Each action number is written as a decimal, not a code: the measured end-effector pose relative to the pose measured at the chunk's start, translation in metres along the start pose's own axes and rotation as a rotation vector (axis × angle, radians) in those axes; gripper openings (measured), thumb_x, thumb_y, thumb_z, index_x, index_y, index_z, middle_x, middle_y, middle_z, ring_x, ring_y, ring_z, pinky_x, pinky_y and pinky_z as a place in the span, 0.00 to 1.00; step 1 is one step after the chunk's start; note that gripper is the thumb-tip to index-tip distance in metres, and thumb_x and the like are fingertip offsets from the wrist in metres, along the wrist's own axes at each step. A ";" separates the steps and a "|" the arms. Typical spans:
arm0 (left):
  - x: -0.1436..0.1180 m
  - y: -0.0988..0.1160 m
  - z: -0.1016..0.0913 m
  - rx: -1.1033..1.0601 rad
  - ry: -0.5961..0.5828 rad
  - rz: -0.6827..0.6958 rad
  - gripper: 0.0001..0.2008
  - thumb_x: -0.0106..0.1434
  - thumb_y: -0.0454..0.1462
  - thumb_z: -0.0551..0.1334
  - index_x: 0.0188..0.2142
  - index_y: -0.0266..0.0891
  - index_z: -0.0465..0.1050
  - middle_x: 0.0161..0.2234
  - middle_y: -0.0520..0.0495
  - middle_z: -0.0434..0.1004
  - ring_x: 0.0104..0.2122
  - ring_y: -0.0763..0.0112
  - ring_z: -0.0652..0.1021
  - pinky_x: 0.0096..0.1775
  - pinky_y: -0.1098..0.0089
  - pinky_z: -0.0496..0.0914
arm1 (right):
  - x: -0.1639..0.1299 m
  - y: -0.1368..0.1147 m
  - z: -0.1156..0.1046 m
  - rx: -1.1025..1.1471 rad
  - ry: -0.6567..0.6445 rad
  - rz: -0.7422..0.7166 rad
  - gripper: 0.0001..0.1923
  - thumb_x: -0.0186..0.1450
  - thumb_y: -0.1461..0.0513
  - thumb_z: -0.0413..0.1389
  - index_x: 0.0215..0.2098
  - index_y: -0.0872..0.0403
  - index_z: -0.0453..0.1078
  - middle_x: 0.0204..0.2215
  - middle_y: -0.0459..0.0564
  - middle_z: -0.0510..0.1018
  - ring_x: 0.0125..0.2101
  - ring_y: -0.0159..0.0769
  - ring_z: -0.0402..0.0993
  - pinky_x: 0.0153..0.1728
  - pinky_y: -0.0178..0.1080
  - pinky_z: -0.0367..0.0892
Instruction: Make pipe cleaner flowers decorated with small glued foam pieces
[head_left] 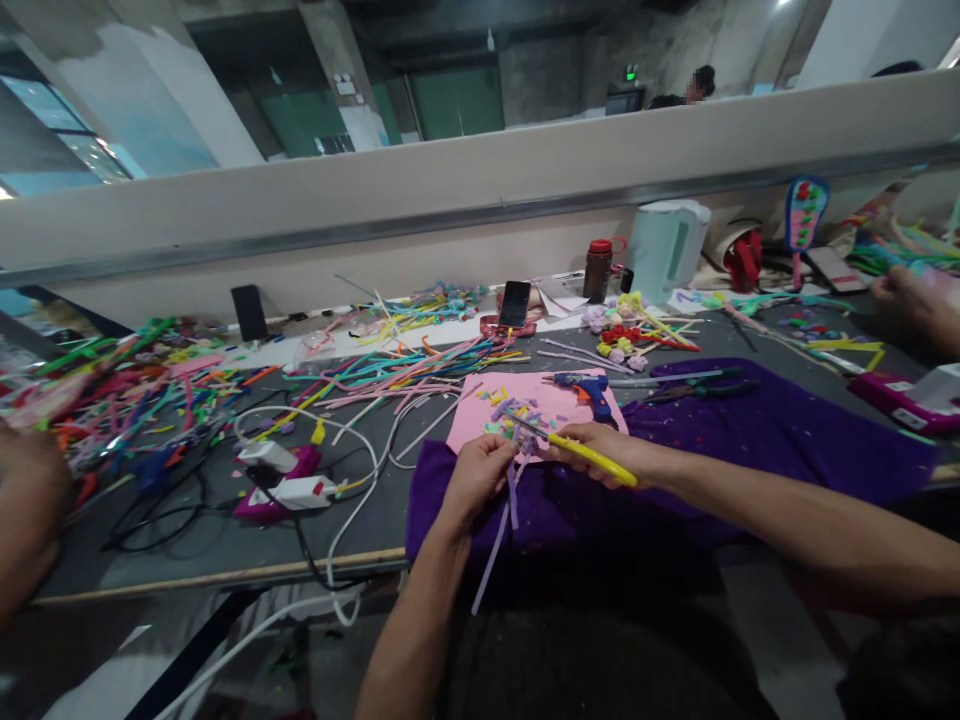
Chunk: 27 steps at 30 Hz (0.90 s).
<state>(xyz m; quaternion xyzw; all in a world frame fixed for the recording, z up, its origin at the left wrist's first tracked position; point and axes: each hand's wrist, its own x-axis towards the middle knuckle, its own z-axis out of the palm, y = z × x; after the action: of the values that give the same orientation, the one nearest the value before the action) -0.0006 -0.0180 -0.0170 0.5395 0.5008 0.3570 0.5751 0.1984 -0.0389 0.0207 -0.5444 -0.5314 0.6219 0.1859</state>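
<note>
At the near edge of the worktop (225,520), the left hand (476,480) pinches a bundle of lilac pipe-cleaner strips (504,520), whose loose ends hang down past the edge over a purple cloth (750,440). The right hand (600,452) is closed around yellow-handled scissors (581,450), their tips reaching the top of the strips just above the left hand's fingers. Behind the hands a pink sheet (540,395) carries cut scraps and a blue glue gun (589,388); coloured pipe cleaners (135,395) litter the left side.
</note>
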 end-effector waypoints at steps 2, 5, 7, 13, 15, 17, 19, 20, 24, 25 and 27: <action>0.000 0.000 -0.001 -0.007 0.003 0.003 0.15 0.50 0.46 0.62 0.22 0.37 0.63 0.08 0.60 0.55 0.07 0.83 0.54 0.12 0.78 0.44 | -0.005 -0.002 -0.001 0.024 0.019 0.020 0.14 0.58 0.53 0.51 0.37 0.53 0.64 0.16 0.39 0.62 0.10 0.18 0.53 0.09 0.24 0.47; -0.001 0.000 -0.002 -0.032 0.026 0.009 0.15 0.49 0.46 0.62 0.22 0.37 0.63 0.08 0.60 0.55 0.07 0.83 0.54 0.12 0.78 0.43 | -0.016 -0.003 -0.002 0.047 0.028 0.020 0.15 0.57 0.52 0.53 0.38 0.52 0.63 0.17 0.38 0.62 0.10 0.18 0.53 0.09 0.23 0.48; -0.001 0.001 -0.003 -0.072 0.045 0.015 0.15 0.49 0.46 0.62 0.23 0.37 0.63 0.09 0.60 0.56 0.07 0.84 0.54 0.12 0.79 0.44 | -0.024 -0.002 -0.002 0.055 0.018 -0.003 0.17 0.56 0.51 0.54 0.39 0.51 0.61 0.18 0.38 0.61 0.11 0.17 0.53 0.10 0.22 0.49; -0.003 0.006 -0.001 -0.140 0.006 0.044 0.14 0.50 0.46 0.62 0.24 0.36 0.64 0.09 0.60 0.57 0.07 0.85 0.54 0.11 0.79 0.44 | -0.037 0.003 0.007 -0.036 -0.029 -0.076 0.19 0.56 0.49 0.54 0.39 0.51 0.61 0.19 0.38 0.60 0.13 0.19 0.56 0.11 0.24 0.57; -0.004 0.007 0.001 -0.132 -0.018 0.038 0.14 0.50 0.46 0.62 0.24 0.36 0.64 0.10 0.59 0.57 0.08 0.85 0.54 0.11 0.79 0.45 | -0.035 0.003 0.010 -0.068 -0.034 -0.094 0.20 0.56 0.48 0.54 0.40 0.51 0.61 0.19 0.38 0.60 0.13 0.20 0.56 0.11 0.25 0.58; -0.004 0.009 0.002 -0.127 -0.041 0.027 0.14 0.50 0.46 0.62 0.24 0.36 0.64 0.10 0.59 0.58 0.08 0.85 0.54 0.11 0.79 0.45 | -0.031 0.002 0.012 -0.083 -0.036 -0.101 0.21 0.56 0.48 0.53 0.41 0.51 0.61 0.20 0.38 0.61 0.13 0.19 0.57 0.11 0.25 0.57; -0.003 0.009 0.003 -0.123 -0.050 0.021 0.14 0.50 0.46 0.62 0.24 0.36 0.64 0.10 0.60 0.58 0.08 0.85 0.54 0.11 0.79 0.46 | -0.028 0.000 0.015 -0.083 -0.032 -0.097 0.21 0.56 0.48 0.54 0.42 0.51 0.61 0.20 0.38 0.62 0.12 0.18 0.55 0.10 0.24 0.56; -0.003 0.009 0.003 -0.118 -0.049 0.022 0.14 0.50 0.46 0.62 0.24 0.36 0.64 0.10 0.60 0.58 0.08 0.85 0.54 0.11 0.79 0.46 | -0.027 -0.001 0.016 -0.077 -0.033 -0.096 0.20 0.56 0.49 0.54 0.41 0.51 0.61 0.20 0.38 0.62 0.12 0.18 0.54 0.11 0.24 0.55; -0.002 0.007 0.001 -0.098 -0.055 0.030 0.15 0.51 0.46 0.61 0.24 0.36 0.64 0.10 0.59 0.58 0.08 0.84 0.55 0.11 0.79 0.46 | -0.024 -0.005 0.017 -0.039 -0.026 -0.084 0.15 0.57 0.53 0.54 0.38 0.52 0.62 0.19 0.37 0.61 0.11 0.16 0.51 0.11 0.24 0.49; -0.002 0.006 0.000 -0.099 -0.068 0.026 0.15 0.51 0.46 0.61 0.24 0.36 0.64 0.10 0.59 0.58 0.08 0.84 0.55 0.11 0.79 0.46 | -0.023 -0.006 0.015 -0.028 -0.013 -0.076 0.13 0.58 0.54 0.53 0.38 0.52 0.63 0.19 0.37 0.61 0.11 0.16 0.50 0.10 0.24 0.48; -0.003 0.004 -0.001 -0.097 -0.089 0.014 0.15 0.51 0.47 0.61 0.25 0.36 0.64 0.10 0.59 0.58 0.07 0.84 0.55 0.11 0.79 0.45 | -0.020 -0.006 0.011 0.002 0.010 -0.053 0.11 0.59 0.56 0.51 0.37 0.52 0.63 0.18 0.38 0.60 0.10 0.17 0.50 0.10 0.24 0.46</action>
<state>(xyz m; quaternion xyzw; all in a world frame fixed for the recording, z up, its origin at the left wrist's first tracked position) -0.0012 -0.0198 -0.0123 0.5299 0.4531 0.3607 0.6196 0.1934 -0.0578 0.0335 -0.5330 -0.5442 0.6145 0.2053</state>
